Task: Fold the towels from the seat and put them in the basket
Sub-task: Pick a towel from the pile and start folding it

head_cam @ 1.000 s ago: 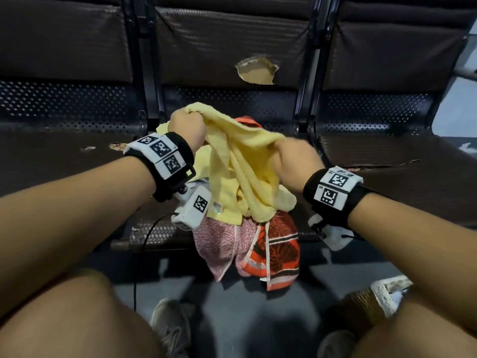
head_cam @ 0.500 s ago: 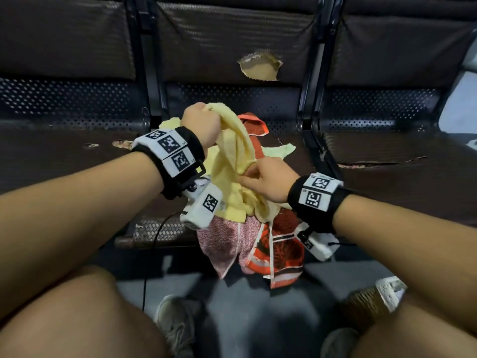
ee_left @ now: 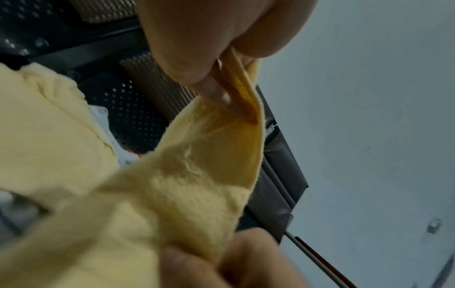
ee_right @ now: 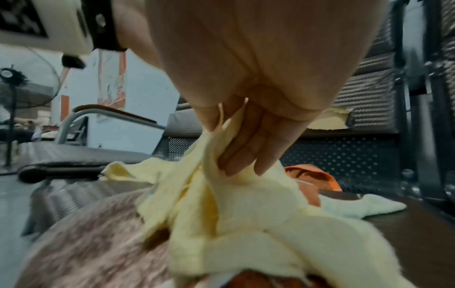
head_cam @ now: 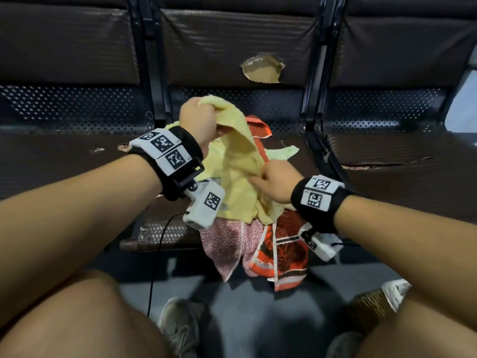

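Left hand [head_cam: 197, 117] raised, fingers pinching yellow towel [head_cam: 237, 174]; right hand [head_cam: 275, 180] lower, pinching its fold.

Towel pile [head_cam: 247, 228] on middle seat [head_cam: 289, 161] of a three-seat row, front edge of pile hanging over seat lip toward floor. Top towel [head_cam: 237, 177] on the pile, lifted at rear-left by left hand [head_cam: 197, 117], held at right edge by right hand [head_cam: 273, 180], lower and nearer. Basket [head_cam: 374, 303] on floor, front-right of the seat. Shoe [head_cam: 180, 324] on floor below pile.
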### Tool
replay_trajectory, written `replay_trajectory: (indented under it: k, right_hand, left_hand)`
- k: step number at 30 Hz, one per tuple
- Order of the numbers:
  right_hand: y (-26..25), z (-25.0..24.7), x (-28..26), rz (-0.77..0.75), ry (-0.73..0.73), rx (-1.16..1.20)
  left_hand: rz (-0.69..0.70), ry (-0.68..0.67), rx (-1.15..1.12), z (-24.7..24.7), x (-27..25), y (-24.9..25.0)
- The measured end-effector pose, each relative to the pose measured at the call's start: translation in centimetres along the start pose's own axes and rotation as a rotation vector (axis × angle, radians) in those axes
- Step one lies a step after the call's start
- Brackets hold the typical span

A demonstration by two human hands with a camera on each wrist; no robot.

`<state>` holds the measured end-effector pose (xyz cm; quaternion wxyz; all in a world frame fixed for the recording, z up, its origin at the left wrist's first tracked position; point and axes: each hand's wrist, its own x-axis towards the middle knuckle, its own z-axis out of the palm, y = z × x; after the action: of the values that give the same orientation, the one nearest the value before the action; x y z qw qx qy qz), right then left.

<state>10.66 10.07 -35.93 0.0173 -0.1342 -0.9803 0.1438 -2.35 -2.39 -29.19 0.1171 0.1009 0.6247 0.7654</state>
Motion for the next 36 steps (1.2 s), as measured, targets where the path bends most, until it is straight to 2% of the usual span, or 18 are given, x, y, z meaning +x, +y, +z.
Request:
replay_trajectory:
  k: [2,4,7,9,11,14,18,20,23,26,28,32,36]
  right_hand:
    - [1.5,-1.3,0.0,0.080,0.074,0.101]
    - [3.4,-2.5,-0.1,0.163,0.207,0.249]
    - [5.1,-3.8,-0.2,0.244,0.310,0.421]
    - [5.6,-4.3,-0.3,0.229,0.353,0.427]
    - [6.2,-5.1,-0.5,0.139,0.408,0.374]
    - [7.1,-6.7,-1.3,0.007,0.370,0.234]
    - [7.5,-8.7,-1.9,0.052,0.300,-0.109]
    - [7.4,-9.9,-2.1,0.044,0.322,-0.167]
    - [7.4,-12.5,-2.2,-0.019,0.390,-0.159]
    - [7.3,-15.5,-2.4,0.009,0.426,-0.087]
    - [6.9,-17.0,-2.7,0.033,0.416,-0.023]
    - [5.1,-19.1,-3.1,0.077,0.408,0.057]
    - [3.9,-21.0,-3.2,0.153,0.475,0.160]
  left_hand:
    - [0.024,0.090,0.055,-1.8,0.9,-0.2]
    - [-0.006,0.121,0.105,-3.4,1.6,-0.6]
    - [-0.044,0.052,0.182,-4.3,1.9,-1.5]
    - [-0.040,0.014,0.305,-4.4,2.2,-1.9]
    - [0.012,0.033,0.489,-5.0,2.4,-1.5]
    - [0.028,0.004,0.463,-5.6,2.8,-0.6]
    - [0.137,-0.099,0.427,-5.0,1.8,1.2]
    - [0.148,-0.182,0.387,-4.5,0.8,2.7]
    - [0.095,-0.328,0.368,-4.1,0.1,5.3]
    - [0.050,-0.433,0.337,-4.1,0.1,7.0]
    - [0.080,-0.441,0.353,-4.1,0.4,8.0]
    - [0.260,-0.359,0.458,-3.4,1.1,9.6]
    - [0.288,-0.405,0.443,-2.5,1.2,11.8]
